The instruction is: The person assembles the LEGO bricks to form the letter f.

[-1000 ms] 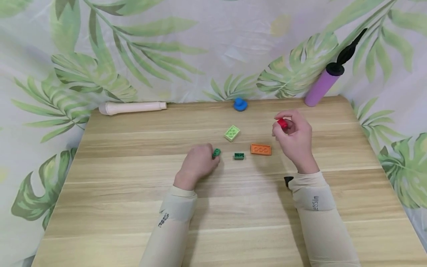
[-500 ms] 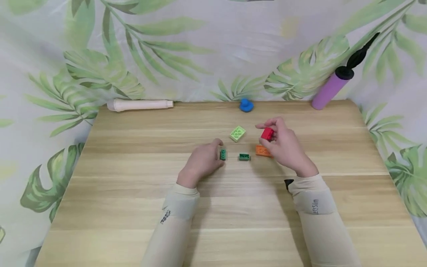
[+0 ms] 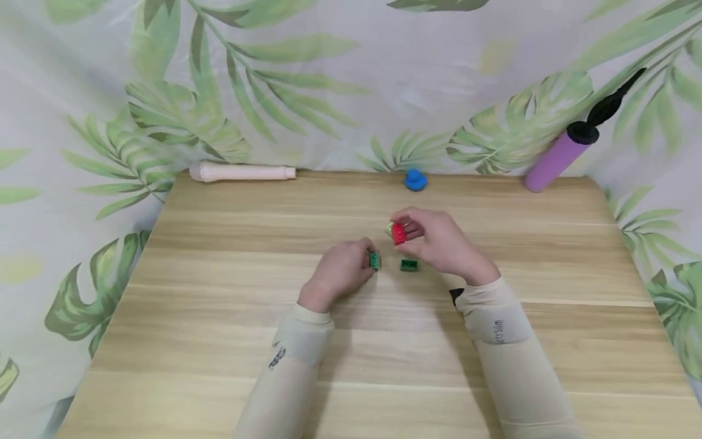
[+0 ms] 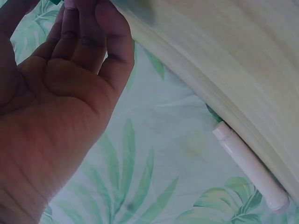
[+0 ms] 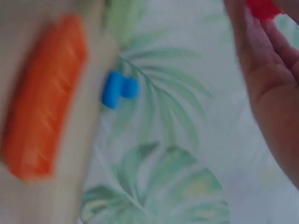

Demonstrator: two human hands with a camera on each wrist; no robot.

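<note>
My left hand (image 3: 342, 271) pinches a small green toy brick (image 3: 375, 261) between thumb and fingertips, close over the table, its studs showing. In the left wrist view only a corner of that brick (image 4: 56, 2) shows at the top edge. My right hand (image 3: 441, 244) holds a red toy brick (image 3: 398, 234) between thumb and fingers, to the upper right of the green one. A lime-green brick (image 3: 390, 228) is mostly hidden behind the red brick. A second green brick (image 3: 409, 265) lies hollow side up between the hands. An orange brick (image 5: 46, 98) appears in the right wrist view.
Along the table's (image 3: 219, 341) back edge lie a pale microphone-shaped stick (image 3: 247, 172) on the left and a blue knob-like piece (image 3: 415, 180) in the middle. A purple pump (image 3: 559, 158) with a black top leans at the back right against the leaf-patterned cloth (image 3: 329, 79).
My right hand has carried the red brick leftward, and now covers the orange brick in the head view. My left hand keeps the green brick, which has turned more upright. The head view has shifted slightly.
</note>
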